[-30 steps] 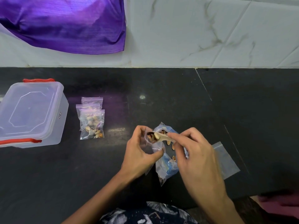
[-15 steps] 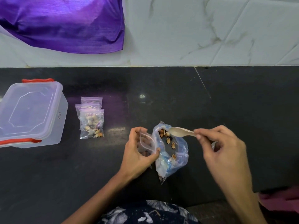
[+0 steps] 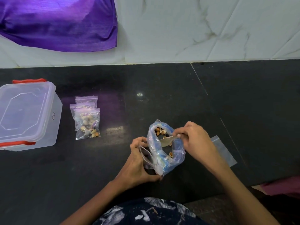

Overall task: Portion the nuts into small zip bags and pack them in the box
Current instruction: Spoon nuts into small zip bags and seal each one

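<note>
On the dark desk, our right hand pinches a spoon inside the open nut bag. Our left hand curls around a small zip bag, its contents hidden. Filled zip bags lie beside the lidded box.

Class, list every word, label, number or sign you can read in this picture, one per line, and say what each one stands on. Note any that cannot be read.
No text here can be read with certainty.
Small dark mark on the side wall of the clear plastic box: too small and blurred to read.
Filled zip bags, the bulk nut bag, the spoon: no print visible.
</note>
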Demonstrator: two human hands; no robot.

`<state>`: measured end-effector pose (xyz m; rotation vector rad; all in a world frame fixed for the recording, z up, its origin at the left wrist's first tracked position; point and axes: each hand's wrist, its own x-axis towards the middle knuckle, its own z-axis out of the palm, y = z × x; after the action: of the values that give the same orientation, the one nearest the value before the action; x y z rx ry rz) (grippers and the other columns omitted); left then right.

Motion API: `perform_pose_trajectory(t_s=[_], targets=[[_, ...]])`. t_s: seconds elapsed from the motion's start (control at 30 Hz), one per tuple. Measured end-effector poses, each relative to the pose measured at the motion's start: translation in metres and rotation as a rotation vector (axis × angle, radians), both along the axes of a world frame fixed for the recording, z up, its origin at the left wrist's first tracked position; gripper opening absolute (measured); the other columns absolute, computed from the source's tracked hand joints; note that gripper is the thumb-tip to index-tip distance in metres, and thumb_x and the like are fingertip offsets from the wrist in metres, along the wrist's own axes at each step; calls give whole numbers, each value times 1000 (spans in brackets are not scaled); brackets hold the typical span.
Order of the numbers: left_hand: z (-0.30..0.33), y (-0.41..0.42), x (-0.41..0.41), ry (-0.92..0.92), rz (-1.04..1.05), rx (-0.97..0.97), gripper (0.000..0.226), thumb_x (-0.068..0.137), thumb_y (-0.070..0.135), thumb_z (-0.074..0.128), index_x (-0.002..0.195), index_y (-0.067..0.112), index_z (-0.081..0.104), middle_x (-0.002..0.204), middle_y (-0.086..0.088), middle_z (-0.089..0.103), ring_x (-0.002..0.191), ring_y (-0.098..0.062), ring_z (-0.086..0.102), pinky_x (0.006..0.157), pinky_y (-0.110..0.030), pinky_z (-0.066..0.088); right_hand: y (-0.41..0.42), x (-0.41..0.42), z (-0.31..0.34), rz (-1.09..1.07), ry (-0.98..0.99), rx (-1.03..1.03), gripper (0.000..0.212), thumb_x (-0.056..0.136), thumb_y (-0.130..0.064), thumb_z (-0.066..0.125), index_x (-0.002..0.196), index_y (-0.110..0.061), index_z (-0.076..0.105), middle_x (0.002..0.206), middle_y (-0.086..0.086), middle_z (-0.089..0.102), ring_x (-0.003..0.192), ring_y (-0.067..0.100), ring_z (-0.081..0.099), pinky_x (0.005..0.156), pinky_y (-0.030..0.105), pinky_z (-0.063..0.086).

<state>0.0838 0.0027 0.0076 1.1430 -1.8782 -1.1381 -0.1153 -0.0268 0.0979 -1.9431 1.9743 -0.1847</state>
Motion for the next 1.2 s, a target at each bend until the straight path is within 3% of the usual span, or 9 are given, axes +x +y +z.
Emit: perform_pose_trajectory(t_s=[0.3, 0.6, 0.67, 0.77, 0.87, 0.97, 1.2], targets=[[-10, 1, 0, -14, 0, 14, 108, 54, 41, 90, 118, 62, 5, 131, -1, 35, 116, -5, 52, 90, -13, 47, 3, -4, -1, 189, -55, 188, 22, 94, -19, 55, 107, -31, 69, 100, -9, 52, 88, 4, 53, 75, 18, 41], [-12, 1, 3, -39, -54, -27, 105, 56, 43, 88, 119, 59, 6, 132, 23, 19, 119, 3, 43, 92, -11, 45, -6, 3, -2, 373, 55, 290, 25, 94, -18, 52, 105, -36, 67, 102, -14, 51, 101, 5, 47, 85, 28, 47], [-12, 1, 3, -44, -54, -39, 104, 57, 44, 88, 120, 58, 6, 133, 24, 18, 119, 3, 44, 92, -13, 46, -9, 5, -3, 390, 90, 272, 28, 94, -19, 49, 106, -38, 66, 105, -13, 54, 97, 5, 48, 81, 28, 47], [-10, 1, 2, -46, -56, -39, 101, 57, 42, 88, 118, 55, 8, 133, 16, 24, 118, -2, 47, 92, -17, 48, -10, 8, -3, 416, 139, 270, 33, 92, -16, 45, 107, -37, 65, 92, -13, 54, 84, 4, 42, 73, 24, 38], [-6, 2, 3, -69, -77, -21, 102, 57, 41, 88, 119, 53, 8, 133, 23, 17, 118, 5, 43, 93, -11, 44, -9, 9, -2, 358, 102, 367, 34, 89, -10, 45, 105, -34, 64, 89, -14, 56, 84, 3, 47, 74, 20, 36], [-3, 2, 5, -91, -92, -6, 97, 58, 42, 87, 124, 33, 18, 130, 33, 10, 120, 14, 33, 94, -5, 38, -12, 9, -4, 207, 11, 438, 30, 93, -14, 43, 94, -36, 64, 82, -17, 53, 67, 2, 48, 59, 18, 34], [-1, 2, 4, -91, -86, 13, 98, 59, 40, 87, 129, 15, 24, 130, 31, 12, 119, 9, 37, 94, -10, 42, -8, 5, -5, 6, -99, 399, 26, 99, -21, 41, 91, -37, 62, 80, -11, 59, 58, 3, 48, 53, 18, 38]])
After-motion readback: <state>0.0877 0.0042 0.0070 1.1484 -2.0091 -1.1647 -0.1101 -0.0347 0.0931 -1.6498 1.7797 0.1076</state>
